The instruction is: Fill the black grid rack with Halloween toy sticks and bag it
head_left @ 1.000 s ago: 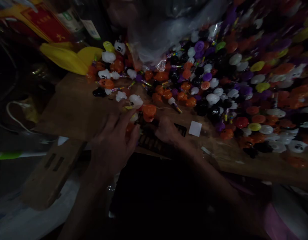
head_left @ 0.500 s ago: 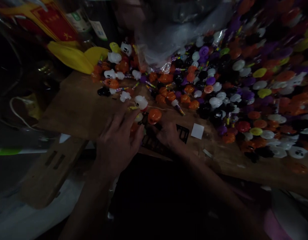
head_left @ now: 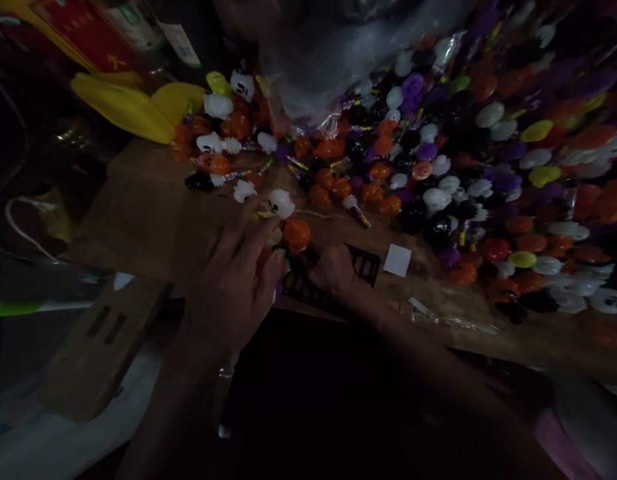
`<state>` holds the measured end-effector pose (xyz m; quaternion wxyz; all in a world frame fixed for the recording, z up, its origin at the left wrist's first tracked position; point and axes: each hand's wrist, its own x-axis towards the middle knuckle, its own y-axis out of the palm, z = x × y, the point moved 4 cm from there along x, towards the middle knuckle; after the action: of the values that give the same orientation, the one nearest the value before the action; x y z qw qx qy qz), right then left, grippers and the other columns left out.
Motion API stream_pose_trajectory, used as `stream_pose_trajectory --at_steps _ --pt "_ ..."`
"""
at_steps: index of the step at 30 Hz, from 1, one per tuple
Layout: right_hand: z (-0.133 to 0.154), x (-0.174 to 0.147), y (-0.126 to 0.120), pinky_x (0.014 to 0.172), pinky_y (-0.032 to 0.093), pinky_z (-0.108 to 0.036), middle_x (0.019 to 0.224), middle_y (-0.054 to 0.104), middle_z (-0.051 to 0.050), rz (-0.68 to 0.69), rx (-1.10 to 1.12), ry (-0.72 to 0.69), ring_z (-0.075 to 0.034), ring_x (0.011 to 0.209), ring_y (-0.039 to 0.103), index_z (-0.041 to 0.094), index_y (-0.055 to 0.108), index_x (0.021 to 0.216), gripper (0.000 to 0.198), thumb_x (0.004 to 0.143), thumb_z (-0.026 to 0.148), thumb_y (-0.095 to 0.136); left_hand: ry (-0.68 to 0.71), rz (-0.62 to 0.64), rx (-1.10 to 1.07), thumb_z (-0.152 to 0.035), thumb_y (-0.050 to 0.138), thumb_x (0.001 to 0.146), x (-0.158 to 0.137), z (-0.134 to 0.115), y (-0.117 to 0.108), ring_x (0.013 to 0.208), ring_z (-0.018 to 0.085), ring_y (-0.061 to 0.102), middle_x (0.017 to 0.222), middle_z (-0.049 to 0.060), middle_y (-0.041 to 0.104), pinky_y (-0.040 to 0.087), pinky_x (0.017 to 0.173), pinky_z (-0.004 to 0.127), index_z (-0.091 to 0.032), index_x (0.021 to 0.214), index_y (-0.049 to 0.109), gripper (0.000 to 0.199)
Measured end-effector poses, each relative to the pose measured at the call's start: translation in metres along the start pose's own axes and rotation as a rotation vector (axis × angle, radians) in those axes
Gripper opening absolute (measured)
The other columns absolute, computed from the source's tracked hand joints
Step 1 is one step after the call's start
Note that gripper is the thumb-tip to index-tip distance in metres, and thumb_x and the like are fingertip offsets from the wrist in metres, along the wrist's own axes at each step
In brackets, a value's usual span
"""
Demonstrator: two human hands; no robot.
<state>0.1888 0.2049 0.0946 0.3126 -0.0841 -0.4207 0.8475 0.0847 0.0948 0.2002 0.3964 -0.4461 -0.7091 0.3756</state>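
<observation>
On the bench, my left hand [head_left: 233, 277] curves around a cluster of small plastic toys, its thumb against them. A white skull-faced toy [head_left: 281, 203] lies just beyond its fingertips. An orange pumpkin toy [head_left: 297, 235] sits at the cluster's right side, between my two hands. My right hand [head_left: 335, 270] is closed, its knuckles up, over a black slotted tray [head_left: 367, 265]. Its fingertips point toward the pumpkin toy, but shadow hides what they hold. Most of the toys inside my left hand are covered by its fingers.
A big heap of Halloween-coloured toys [head_left: 437, 199] spreads across the right and back. A clear plastic bag [head_left: 308, 87] stands behind. A white paper square [head_left: 397, 260] lies right of the tray. Yellow cloth-like material [head_left: 133, 110] and a bottle [head_left: 181, 43] are at back left.
The pumpkin toy has shifted left, against the cluster at my left hand. My right hand stays over the tray. The view has tilted slightly, and a clear plastic strip now shows on the bench's right.
</observation>
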Motion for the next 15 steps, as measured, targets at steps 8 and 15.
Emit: stream_pose_trajectory --at_steps 8,15 --pt "0.007 0.001 0.000 0.081 0.049 -0.030 0.111 0.074 -0.009 0.145 -0.130 -0.016 -0.024 0.103 0.067 0.019 0.073 0.111 0.022 0.098 0.022 0.057 0.057 0.035 0.140 -0.042 0.056 0.095 0.017 -0.017 0.004 0.157 0.044 0.026 0.160 0.004 0.048 0.039 0.118 0.072 -0.030 0.136 0.065 0.044" --pt "0.002 0.004 -0.001 0.082 0.054 -0.033 0.116 0.075 -0.012 0.125 -0.104 -0.050 -0.026 0.102 0.070 0.018 0.073 0.114 0.025 0.096 0.022 0.057 0.043 0.095 0.256 -0.025 0.059 0.095 0.022 -0.029 0.020 0.147 0.044 0.044 0.164 0.013 0.043 0.049 0.111 0.065 -0.020 0.133 0.066 0.039"
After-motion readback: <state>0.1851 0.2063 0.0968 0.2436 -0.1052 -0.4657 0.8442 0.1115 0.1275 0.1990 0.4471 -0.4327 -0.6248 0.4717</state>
